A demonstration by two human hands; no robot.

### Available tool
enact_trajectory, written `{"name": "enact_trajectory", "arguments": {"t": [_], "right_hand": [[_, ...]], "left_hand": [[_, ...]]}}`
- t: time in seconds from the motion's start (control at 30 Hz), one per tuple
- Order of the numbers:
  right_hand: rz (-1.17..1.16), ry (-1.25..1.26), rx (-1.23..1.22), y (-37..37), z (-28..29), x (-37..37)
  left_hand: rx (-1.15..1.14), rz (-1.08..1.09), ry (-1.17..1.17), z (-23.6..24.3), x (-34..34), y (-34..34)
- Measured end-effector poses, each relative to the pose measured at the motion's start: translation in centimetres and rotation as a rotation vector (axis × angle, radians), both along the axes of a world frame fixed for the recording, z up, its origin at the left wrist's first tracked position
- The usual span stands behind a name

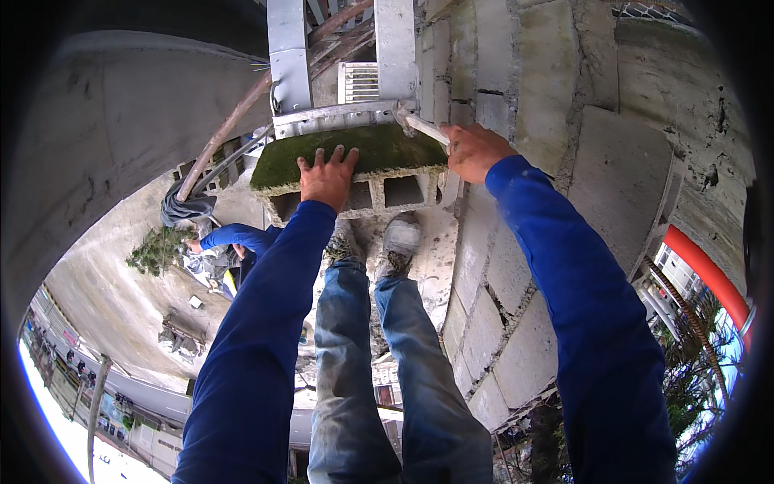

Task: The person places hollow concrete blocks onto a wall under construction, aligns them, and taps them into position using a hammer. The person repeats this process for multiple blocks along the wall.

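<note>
A hollow concrete block [403,189] with a green mossy top lies across the view above my shoes. My left hand [326,177] rests on it with fingers spread over the moss. My right hand [472,153] grips a hammer [423,129] by its pale handle. The hammer's head is at the block's far right edge, beside a pale metal strip [322,121]; whether it touches either I cannot tell. Two upright grey metal posts [397,48] stand behind the strip.
A block wall [597,153] runs along the right. Wooden poles [210,153] and dark cloth [181,206] are at the left. Lower down, another person in blue sleeves [242,238] is beside a green shrub [157,250]. A red curved pipe [709,282] is at the far right.
</note>
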State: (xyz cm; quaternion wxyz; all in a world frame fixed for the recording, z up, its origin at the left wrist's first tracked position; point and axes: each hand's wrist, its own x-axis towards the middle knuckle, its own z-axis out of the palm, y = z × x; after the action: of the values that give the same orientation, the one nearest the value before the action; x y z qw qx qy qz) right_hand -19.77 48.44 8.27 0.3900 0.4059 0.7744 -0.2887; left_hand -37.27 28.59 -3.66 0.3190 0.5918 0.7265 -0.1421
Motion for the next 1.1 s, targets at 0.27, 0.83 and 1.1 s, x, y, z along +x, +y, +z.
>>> {"name": "enact_trajectory", "arguments": {"t": [0.27,0.83,1.1], "right_hand": [[-0.028,0.165,0.095,-1.2,2.3,1.7],[-1.645,0.658,-0.092,-19.2,-5.9,13.1],[-1.510,0.987,-0.220,-14.4,-17.5,12.8]], "left_hand": [[0.038,-0.001,-0.032,-1.5,-1.5,1.5],[0.535,0.073,-0.234,1.8,2.5,-5.4],[0.415,0.955,-0.039,-2.6,-5.3,-15.9]]}}
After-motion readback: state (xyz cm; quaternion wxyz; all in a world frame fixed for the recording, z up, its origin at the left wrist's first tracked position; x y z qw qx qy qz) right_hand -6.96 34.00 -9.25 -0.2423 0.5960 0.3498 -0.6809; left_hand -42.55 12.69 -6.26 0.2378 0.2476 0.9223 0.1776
